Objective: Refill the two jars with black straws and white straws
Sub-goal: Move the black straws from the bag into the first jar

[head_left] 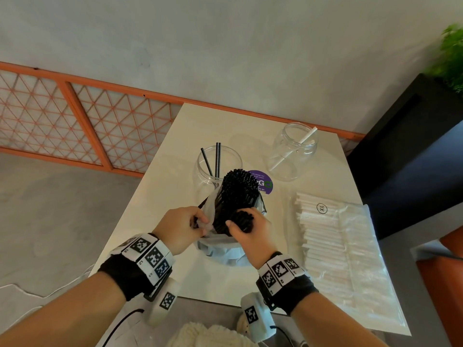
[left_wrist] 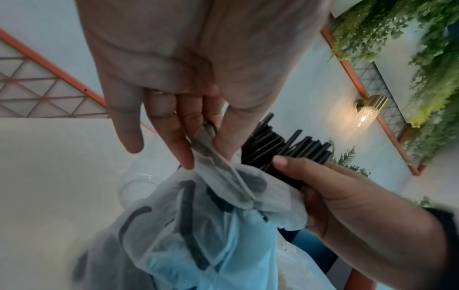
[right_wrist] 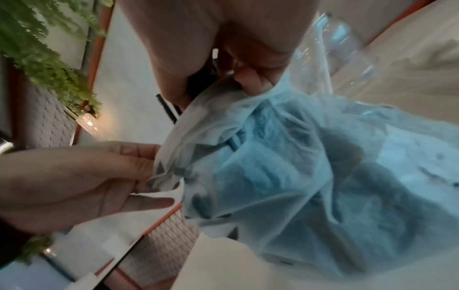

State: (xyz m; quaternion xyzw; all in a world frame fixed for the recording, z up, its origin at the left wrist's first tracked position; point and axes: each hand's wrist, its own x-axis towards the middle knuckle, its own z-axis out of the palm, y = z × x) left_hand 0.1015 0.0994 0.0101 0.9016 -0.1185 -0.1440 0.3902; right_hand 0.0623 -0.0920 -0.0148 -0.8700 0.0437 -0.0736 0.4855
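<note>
Black straws half out of their bag, frame centre.
Head view: right hand clamps the black straw bundle; left hand pinches the bag; jar behind. Left wrist view: left fingers pinch bag edge. Right wrist view: bag hides straws.

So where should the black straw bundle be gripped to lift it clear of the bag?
Probably around the bare middle of the black straws, above the bag edge, coming from the right, as the right hand does now. The bundle stands nearly upright and is loose, so a wrapping grip keeps it together, while the left hand pinches the bag back.
</note>
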